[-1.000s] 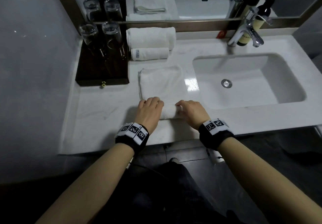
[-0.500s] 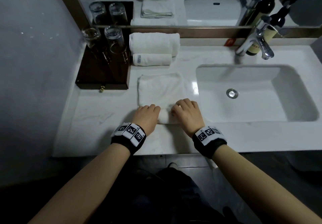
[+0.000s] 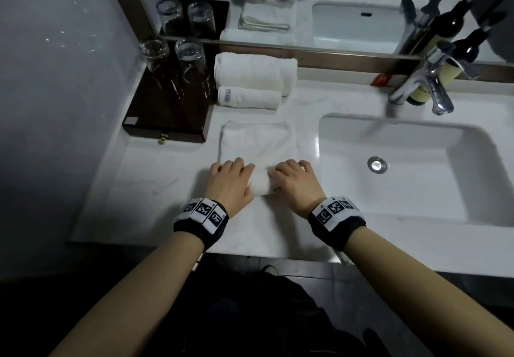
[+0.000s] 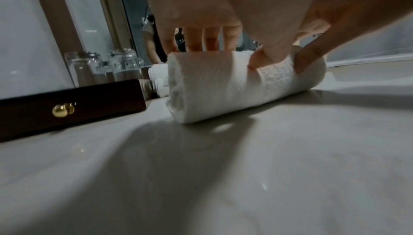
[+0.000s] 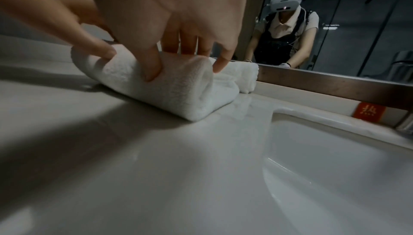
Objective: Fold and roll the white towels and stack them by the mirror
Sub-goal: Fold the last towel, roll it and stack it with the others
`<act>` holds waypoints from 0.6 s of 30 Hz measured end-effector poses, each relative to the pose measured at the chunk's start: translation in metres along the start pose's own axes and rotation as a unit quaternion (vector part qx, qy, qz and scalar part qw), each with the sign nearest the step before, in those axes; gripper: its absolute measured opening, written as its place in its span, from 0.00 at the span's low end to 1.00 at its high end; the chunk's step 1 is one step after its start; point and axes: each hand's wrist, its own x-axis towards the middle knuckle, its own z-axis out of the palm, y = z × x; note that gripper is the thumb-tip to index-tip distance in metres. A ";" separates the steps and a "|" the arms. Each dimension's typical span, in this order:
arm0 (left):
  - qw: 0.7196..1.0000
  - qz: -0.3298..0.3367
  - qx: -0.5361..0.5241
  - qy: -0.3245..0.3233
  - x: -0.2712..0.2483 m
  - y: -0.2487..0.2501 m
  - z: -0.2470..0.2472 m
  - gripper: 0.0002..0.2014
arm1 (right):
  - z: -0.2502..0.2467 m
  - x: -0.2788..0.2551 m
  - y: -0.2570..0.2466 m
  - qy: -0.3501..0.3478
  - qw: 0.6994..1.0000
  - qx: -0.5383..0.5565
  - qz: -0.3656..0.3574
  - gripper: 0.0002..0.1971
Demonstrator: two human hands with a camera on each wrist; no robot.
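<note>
Two hands work one towel on the white counter, its near end wound into a roll and its far part flat toward the mirror. Far left, a dark tray carries inverted glasses; its right edge lies just beside the flat towel, so a leftward drift of the roll would likely rub that edge. The left hand grips the roll's left end, fingers curled over the top and thumb pressed into the near face. The right hand grips the right end likewise. Uneven push between them would probably taper the roll; lifting the fingers could let the coil spring loose. Ahead lie two finished rolled towels against the mirror frame, with little bare counter between them and the flat towel's far edge, so rolling room ends there. Right of the towel, the sink rim is near; a slack end could slip into the basin. The faucet stands well apart.
</note>
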 end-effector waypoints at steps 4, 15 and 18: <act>1.000 0.008 -0.015 -0.003 0.009 -0.006 -0.007 0.22 | -0.002 0.017 0.007 -0.038 0.999 0.016 0.026 0.14; 0.999 0.039 0.030 0.002 0.022 -0.011 -0.011 0.20 | -0.018 0.036 0.011 -0.006 0.998 0.019 0.058 0.15; 0.999 0.030 -0.007 -0.021 0.038 -0.021 -0.011 0.22 | -0.013 0.025 0.002 0.110 0.993 0.014 0.037 0.17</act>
